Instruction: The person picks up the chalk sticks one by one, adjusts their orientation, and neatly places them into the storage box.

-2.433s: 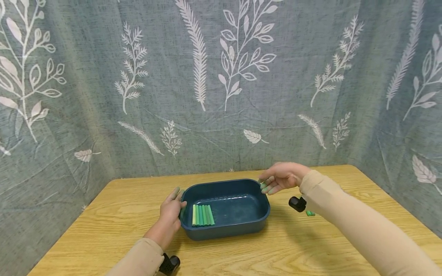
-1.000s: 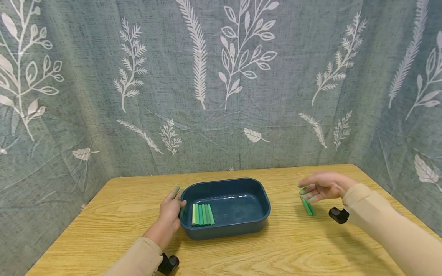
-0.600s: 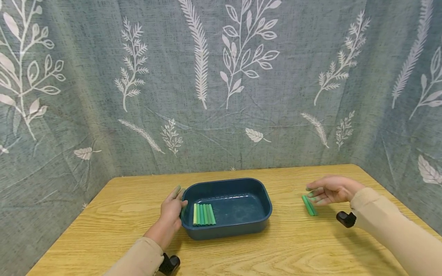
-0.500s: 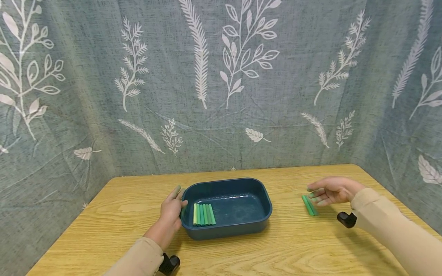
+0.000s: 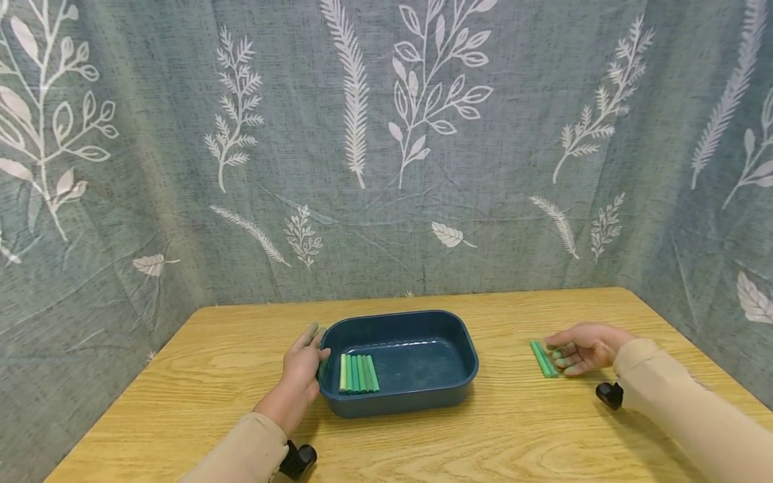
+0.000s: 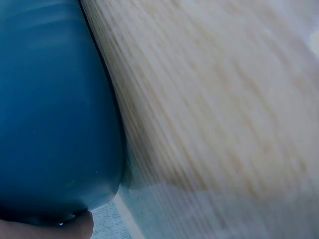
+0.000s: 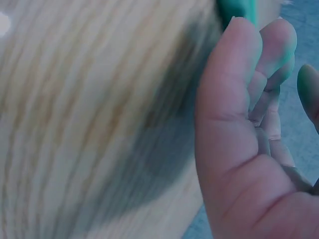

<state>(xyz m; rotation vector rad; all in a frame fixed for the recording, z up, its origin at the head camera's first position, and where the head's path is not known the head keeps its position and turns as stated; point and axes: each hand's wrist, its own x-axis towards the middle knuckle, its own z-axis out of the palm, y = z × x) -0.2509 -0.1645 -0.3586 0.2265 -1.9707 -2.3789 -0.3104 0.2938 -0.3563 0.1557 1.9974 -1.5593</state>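
Note:
A dark blue rectangular bin (image 5: 417, 396) stands on the table, several green chalk sticks (image 5: 359, 373) lined up side by side at its left end. My left hand (image 5: 300, 367) holds the bin's left wall, its thumb over the rim and other fingers stretched along the outside. To the right, two green chalk sticks (image 5: 544, 359) lie side by side on the table. My right hand (image 5: 582, 349) is low beside them, fingers loosely bent and fingertips right at the sticks. Green smudges show on the right fingers (image 7: 276, 55); a bit of green stick (image 7: 237, 9) appears past them.
The wooden table (image 5: 417, 449) reaches back to a grey-blue curtain (image 5: 374, 268) with white leaf prints, which also hangs at both sides. A black wrist camera (image 5: 300, 460) sits below the left wrist, another wrist camera (image 5: 609, 395) below the right.
My right hand has moved from the bin's right rim out to the right, then down beside the two chalk sticks. My left hand and the bin have stayed in place.

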